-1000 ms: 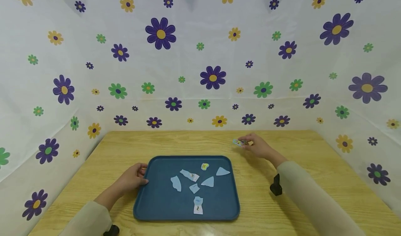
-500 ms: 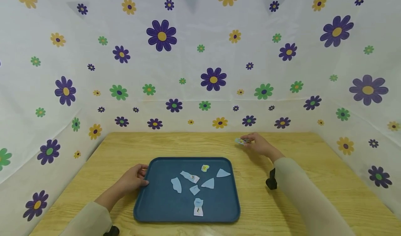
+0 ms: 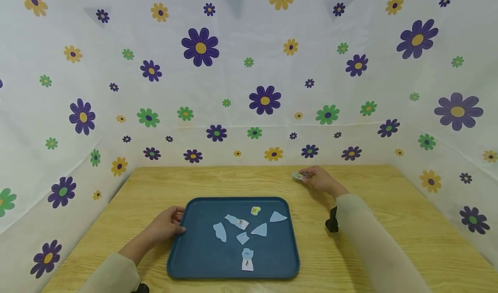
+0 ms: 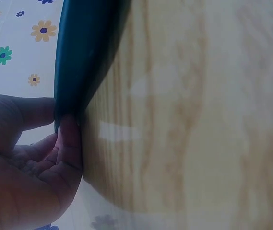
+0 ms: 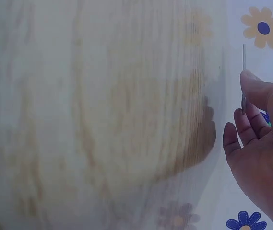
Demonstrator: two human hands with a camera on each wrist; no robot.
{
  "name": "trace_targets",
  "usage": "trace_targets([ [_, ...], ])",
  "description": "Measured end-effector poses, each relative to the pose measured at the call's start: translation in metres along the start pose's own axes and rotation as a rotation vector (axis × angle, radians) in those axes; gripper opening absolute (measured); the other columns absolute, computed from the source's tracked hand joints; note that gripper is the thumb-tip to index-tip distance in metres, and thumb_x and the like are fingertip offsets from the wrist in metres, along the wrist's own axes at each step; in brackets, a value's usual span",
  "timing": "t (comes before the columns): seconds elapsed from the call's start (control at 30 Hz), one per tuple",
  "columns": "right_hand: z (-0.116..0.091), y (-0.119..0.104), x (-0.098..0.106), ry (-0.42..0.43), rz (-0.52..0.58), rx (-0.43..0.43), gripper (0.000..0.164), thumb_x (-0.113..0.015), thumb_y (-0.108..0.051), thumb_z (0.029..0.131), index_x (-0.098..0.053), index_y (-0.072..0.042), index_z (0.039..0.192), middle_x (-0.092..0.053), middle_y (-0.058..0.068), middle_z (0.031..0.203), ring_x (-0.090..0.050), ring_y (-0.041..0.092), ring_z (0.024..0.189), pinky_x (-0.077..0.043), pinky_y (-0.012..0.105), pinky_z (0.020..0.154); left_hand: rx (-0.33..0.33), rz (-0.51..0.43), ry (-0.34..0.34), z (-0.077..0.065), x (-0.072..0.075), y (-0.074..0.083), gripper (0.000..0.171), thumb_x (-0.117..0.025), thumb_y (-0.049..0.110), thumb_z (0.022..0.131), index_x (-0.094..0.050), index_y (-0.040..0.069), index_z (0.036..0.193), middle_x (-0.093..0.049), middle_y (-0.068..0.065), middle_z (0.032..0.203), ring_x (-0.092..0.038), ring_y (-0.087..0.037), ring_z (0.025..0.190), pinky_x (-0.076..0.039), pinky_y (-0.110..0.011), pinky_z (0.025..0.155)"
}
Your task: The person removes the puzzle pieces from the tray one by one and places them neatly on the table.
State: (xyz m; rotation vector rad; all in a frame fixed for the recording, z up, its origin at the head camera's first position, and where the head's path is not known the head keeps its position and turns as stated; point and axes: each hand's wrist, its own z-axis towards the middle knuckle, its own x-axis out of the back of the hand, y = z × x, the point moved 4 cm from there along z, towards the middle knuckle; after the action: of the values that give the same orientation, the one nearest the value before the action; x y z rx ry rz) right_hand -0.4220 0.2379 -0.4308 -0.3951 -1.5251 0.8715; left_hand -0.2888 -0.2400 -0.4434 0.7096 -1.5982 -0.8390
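Note:
In the head view my left hand point(image 3: 165, 224) grips the left rim of a dark blue tray point(image 3: 210, 262); in the left wrist view the thumb lies on one side of the rim and fingers on the other. Beyond the tray's far right corner, my right hand point(image 3: 320, 179) pinches a thin flat printed piece point(image 3: 298, 176), light blue with small coloured patches. The right wrist view shows that piece point(image 5: 244, 57) edge-on, upright between thumb and fingers. Its printed face is partly covered by the fingers.
Several flat irregular cut pieces lie on the tray: plain light-blue ones point(image 3: 260, 230), two with small pictures point(image 3: 247, 263), and a yellow-patterned one point(image 3: 255, 211). The wooden table point(image 3: 218, 180) ends at a flower-printed cloth wall point(image 3: 225, 77) behind and on both sides.
My right hand has shifted slightly to the right and away, still pinching the piece, and its forearm has swung a little inward. The view has tilted up slightly. The left hand stays on the tray.

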Motion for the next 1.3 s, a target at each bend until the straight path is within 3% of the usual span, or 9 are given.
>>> trace_targets([
  [0.57, 0.004, 0.011, -0.003, -0.029, -0.020, 0.077, 0.035, -0.056, -0.002, 0.096, -0.056, 0.008, 0.130, -0.046, 0.031, 0.134, -0.040, 0.048, 0.125, -0.032, 0.059, 0.102, 0.005, 0.010, -0.001, -0.001, 0.000, 0.002, 0.057, -0.069, -0.010, 0.081, -0.044, -0.012, 0.132, -0.053, -0.015, 0.103, -0.052, -0.026, 0.088, -0.048, -0.036, 0.071],
  [1.3, 0.007, 0.013, -0.007, -0.046, -0.037, 0.029, 0.033, -0.054, 0.002, 0.097, -0.057, 0.009, 0.129, -0.050, 0.029, 0.133, -0.048, 0.040, 0.119, -0.036, 0.055, 0.101, 0.018, 0.004, -0.007, -0.002, 0.000, 0.003, 0.057, -0.069, -0.010, 0.082, -0.044, -0.011, 0.133, -0.052, -0.016, 0.103, -0.051, -0.026, 0.088, -0.048, -0.036, 0.069],
])
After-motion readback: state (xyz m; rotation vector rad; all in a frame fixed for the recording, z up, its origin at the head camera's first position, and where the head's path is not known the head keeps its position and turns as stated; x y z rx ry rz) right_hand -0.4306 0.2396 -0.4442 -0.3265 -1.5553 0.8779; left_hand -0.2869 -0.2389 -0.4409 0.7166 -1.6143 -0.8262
